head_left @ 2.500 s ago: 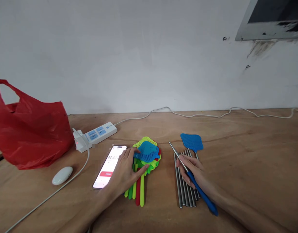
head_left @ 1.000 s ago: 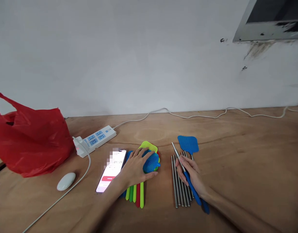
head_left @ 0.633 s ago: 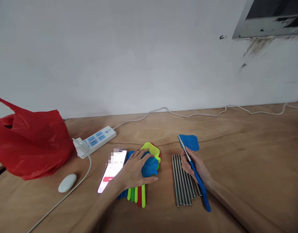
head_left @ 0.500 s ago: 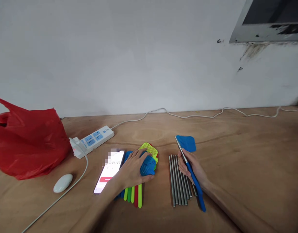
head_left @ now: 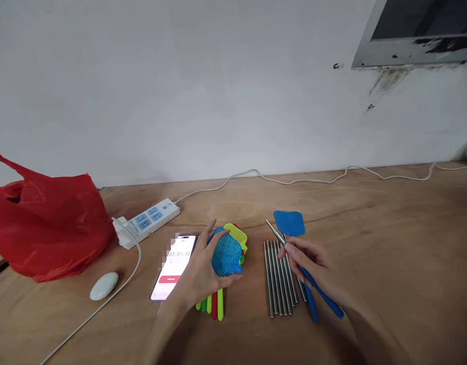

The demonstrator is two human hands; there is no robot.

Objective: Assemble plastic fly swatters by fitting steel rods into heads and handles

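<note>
In my left hand is a blue fly swatter head, its mesh tilted up between thumb and curved fingers. Yellow-green mesh heads lie just behind it. Below the hand, yellow, green and red handles stick out. My right hand grips a metal swatter rod with a blue handle, bare tip pointing up and left. Beneath that hand lies another blue fly swatter, partly covered. Several steel rods are lined up beside it.
A phone with a timer lies left of the swatters. Further left are a power strip, a white mouse-shaped object and a red plastic bag. A white cable runs along the wall.
My left fingers have spread wider around the blue head, which now faces up more. The right hand has turned the rod, its tip swinging left and its handle right, away from the lying swatter.
</note>
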